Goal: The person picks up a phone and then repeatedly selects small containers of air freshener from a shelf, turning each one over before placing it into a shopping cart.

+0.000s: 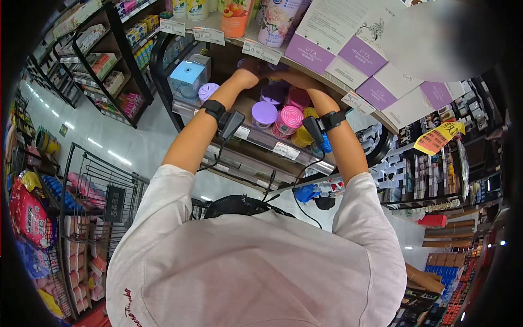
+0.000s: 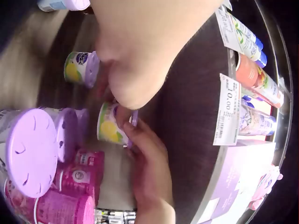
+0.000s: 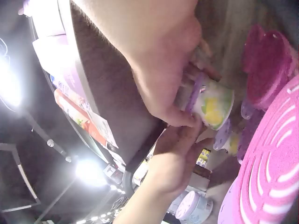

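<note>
Under the upper shelf both hands meet at a white air freshener tub (image 3: 216,106) with yellow lemon print and a purple lid. My right hand (image 3: 163,74) grips it around the lid, thumb on the near side. My left hand (image 2: 135,77) holds the same tub from the other side, its thumb at the lid and its fingertips partly hidden. The tub lies on its side in both wrist views. A second lemon-print tub (image 2: 80,69) stands close by my left fingers. In the head view the shelf edge covers most of both hands.
Purple-lidded tubs (image 1: 264,113) and pink tubs (image 1: 289,121) stand at the front of the lower shelf, with a light-blue box (image 1: 188,79) at its left end. The upper shelf overhangs with bottles (image 1: 236,19), purple-white boxes (image 1: 310,52) and price tags (image 1: 261,50). A cart (image 1: 103,191) stands left.
</note>
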{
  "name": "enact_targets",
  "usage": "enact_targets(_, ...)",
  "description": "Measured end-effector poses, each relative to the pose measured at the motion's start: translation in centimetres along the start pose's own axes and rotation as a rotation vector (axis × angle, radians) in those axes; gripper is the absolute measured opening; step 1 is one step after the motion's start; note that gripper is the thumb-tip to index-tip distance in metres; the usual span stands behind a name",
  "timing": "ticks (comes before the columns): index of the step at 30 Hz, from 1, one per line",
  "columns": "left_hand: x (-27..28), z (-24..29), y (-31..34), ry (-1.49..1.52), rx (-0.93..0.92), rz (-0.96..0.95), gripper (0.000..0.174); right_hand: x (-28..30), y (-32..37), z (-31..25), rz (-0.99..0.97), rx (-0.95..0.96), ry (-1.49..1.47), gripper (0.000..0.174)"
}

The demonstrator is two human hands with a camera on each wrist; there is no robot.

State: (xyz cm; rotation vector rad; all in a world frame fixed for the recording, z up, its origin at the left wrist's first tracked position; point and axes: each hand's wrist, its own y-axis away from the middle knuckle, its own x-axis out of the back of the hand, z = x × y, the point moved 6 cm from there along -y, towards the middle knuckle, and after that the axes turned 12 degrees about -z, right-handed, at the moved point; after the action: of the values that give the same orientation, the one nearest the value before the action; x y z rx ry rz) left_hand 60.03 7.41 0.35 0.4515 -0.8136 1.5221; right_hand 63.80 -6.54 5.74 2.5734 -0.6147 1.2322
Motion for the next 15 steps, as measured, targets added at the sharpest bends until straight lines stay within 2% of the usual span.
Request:
enact_targets(1, 0.3, 0.5, -0.3, 0.001, -0.004, 0.002, 0.063, 0.3, -0.1, -0.1, 0.011, 0.004, 0.001, 0.047)
enact_targets(3, 0.0, 1.6, -1.1, -0.259, -0.019, -0.152, 0.064, 0.9, -0.1, 0.0, 0.034, 0.006, 0.004, 0.047)
enact_targets(5, -0.7, 0.9, -2.0, -0.173, 0.019, -0.172, 0.065, 1.3, 0.1, 0.1, 0.057, 0.004, 0.004, 0.047)
enact_targets(7, -2.7, -0.4, -3.8, -0.296, -0.054, -0.24, 0.064, 1.7, 0.2, 0.3, 0.08, 0.005, 0.001, 0.047)
enact_targets(8, -3.4, -1.5, -3.9, -0.245, -0.02, -0.102, 0.057, 1.8, 0.3, 0.4, 0.092, 0.005, -0.002, 0.047)
enact_targets(9, -3.1, -1.0, -3.9, -0.244, -0.023, -0.105, 0.057, 1.9, 0.4, 0.6, 0.103, 0.006, -0.005, 0.047)
enact_targets(11, -3.8, -0.1, -3.7, -0.286, -0.008, -0.38, 0.052, 2.0, 0.5, 0.9, 0.126, 0.006, -0.014, 0.047)
enact_targets(15, -4.4, -0.7, -3.9, -0.338, -0.1, -0.36, 0.05, 1.0, 1.3, 1.5, 0.154, 0.001, -0.038, 0.047)
